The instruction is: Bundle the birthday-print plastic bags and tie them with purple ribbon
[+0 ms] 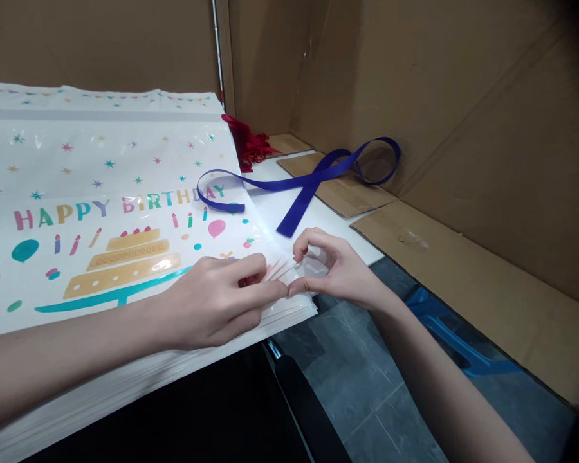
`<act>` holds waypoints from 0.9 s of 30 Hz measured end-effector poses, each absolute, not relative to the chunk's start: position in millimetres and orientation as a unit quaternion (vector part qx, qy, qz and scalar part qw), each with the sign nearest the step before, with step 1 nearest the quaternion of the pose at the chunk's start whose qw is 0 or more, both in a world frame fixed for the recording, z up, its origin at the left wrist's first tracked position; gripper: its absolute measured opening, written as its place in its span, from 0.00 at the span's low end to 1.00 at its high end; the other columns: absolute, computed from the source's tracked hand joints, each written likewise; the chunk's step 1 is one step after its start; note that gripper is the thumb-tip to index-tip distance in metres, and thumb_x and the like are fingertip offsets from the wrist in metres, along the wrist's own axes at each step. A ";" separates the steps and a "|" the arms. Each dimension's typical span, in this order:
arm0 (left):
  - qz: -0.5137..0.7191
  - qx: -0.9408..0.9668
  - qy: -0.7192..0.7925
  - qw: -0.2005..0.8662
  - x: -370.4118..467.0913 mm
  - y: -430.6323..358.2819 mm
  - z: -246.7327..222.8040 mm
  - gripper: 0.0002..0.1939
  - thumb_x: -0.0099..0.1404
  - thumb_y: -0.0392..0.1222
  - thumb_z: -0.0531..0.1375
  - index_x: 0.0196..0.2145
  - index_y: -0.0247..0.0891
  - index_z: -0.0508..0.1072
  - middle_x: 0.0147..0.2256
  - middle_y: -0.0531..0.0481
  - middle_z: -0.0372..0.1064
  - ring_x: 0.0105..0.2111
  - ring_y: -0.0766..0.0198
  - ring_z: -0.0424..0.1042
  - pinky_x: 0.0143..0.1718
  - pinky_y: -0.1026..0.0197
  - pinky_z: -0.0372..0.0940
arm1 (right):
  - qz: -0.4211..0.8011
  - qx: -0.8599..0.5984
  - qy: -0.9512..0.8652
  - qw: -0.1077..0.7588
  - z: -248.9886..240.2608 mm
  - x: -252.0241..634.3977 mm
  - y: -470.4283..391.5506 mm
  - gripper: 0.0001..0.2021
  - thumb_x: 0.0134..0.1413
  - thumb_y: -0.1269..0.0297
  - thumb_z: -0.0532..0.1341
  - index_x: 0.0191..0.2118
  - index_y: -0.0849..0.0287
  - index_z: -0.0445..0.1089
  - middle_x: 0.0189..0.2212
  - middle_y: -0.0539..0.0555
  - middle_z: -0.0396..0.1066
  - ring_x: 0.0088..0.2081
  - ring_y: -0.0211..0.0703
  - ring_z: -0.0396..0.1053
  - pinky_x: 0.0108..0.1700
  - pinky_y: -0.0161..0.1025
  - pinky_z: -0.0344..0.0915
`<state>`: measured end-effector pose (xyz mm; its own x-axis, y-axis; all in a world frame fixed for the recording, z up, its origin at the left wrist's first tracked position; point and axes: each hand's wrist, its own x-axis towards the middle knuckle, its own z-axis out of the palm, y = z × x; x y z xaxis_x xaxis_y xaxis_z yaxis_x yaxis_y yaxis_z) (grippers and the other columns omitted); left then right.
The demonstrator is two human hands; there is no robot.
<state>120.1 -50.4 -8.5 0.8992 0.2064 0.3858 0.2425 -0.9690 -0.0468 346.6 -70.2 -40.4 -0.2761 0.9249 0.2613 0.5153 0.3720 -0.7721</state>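
Head view, bag: the top birthday bag (125,212) lies flat on its stack, right end at the table edge.
Left hand (217,299): that end is pinched into pleats.
Right hand (330,267): the gathered plastic is pinched too.
Blue ribbon (309,186): lies loose just behind, judged not yet tied.

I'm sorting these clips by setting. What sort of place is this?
Probably a small packing or gift-wrap workstation. A thick stack of birthday bags lies on a table, loose blue ribbon and red ribbons beside it, cardboard walls around. Both hands pinch the stack's corner.
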 end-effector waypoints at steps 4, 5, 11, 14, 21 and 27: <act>-0.205 -0.971 -0.119 0.028 121.2 -51.4 -11.2 0.09 0.64 0.43 0.51 0.40 0.40 0.67 0.28 0.54 0.57 0.25 0.78 0.52 0.26 0.71 0.46 | 0.276 -0.480 -0.749 0.364 -39.6 344.2 -68.9 0.24 0.33 0.51 0.69 0.29 0.66 0.64 0.30 0.50 0.62 0.34 0.27 0.58 0.38 0.26 0.55; -0.209 -0.970 -0.119 0.025 121.4 -51.6 -11.5 0.10 0.63 0.45 0.52 0.40 0.39 0.67 0.28 0.54 0.57 0.25 0.78 0.52 0.26 0.71 0.46 | 0.275 -0.479 -0.750 0.365 -39.4 343.9 -68.7 0.23 0.33 0.51 0.69 0.29 0.66 0.64 0.30 0.50 0.62 0.34 0.26 0.58 0.39 0.26 0.55; -0.209 -0.970 -0.126 0.024 121.7 -52.8 -9.9 0.08 0.64 0.40 0.51 0.39 0.39 0.66 0.28 0.55 0.57 0.24 0.78 0.51 0.25 0.70 0.46 | 0.275 -0.485 -0.748 0.361 -40.8 346.1 -69.0 0.23 0.34 0.51 0.69 0.28 0.66 0.64 0.29 0.50 0.63 0.34 0.27 0.58 0.38 0.26 0.55; -0.208 -0.970 -0.125 0.028 121.5 -52.7 -9.1 0.09 0.64 0.37 0.49 0.40 0.39 0.65 0.28 0.54 0.58 0.25 0.77 0.53 0.26 0.70 0.47 | 0.279 -0.490 -0.746 0.354 -42.4 348.1 -69.5 0.24 0.35 0.49 0.68 0.29 0.66 0.65 0.30 0.51 0.63 0.34 0.28 0.58 0.38 0.26 0.54; -0.199 -0.971 -0.122 0.058 119.2 -51.1 -8.8 0.15 0.65 0.35 0.46 0.50 0.43 0.59 0.30 0.55 0.58 0.25 0.78 0.53 0.27 0.72 0.49 | 0.277 -0.484 -0.752 0.352 -39.7 347.4 -69.8 0.23 0.36 0.49 0.68 0.29 0.66 0.64 0.30 0.51 0.63 0.34 0.28 0.58 0.38 0.26 0.54; -0.197 -0.972 -0.114 0.058 119.8 -51.1 -10.7 0.10 0.64 0.36 0.47 0.40 0.39 0.65 0.29 0.53 0.58 0.26 0.77 0.54 0.27 0.71 0.48 | 0.270 -0.487 -0.751 0.356 -38.4 346.3 -69.5 0.23 0.34 0.50 0.69 0.28 0.66 0.64 0.29 0.50 0.63 0.34 0.27 0.58 0.38 0.26 0.55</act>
<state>119.8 -51.1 -10.7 0.8966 0.1978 0.3962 0.2439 -0.9673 -0.0690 346.3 -69.5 -38.4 -0.2724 0.9229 0.2722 0.5385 0.3807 -0.7517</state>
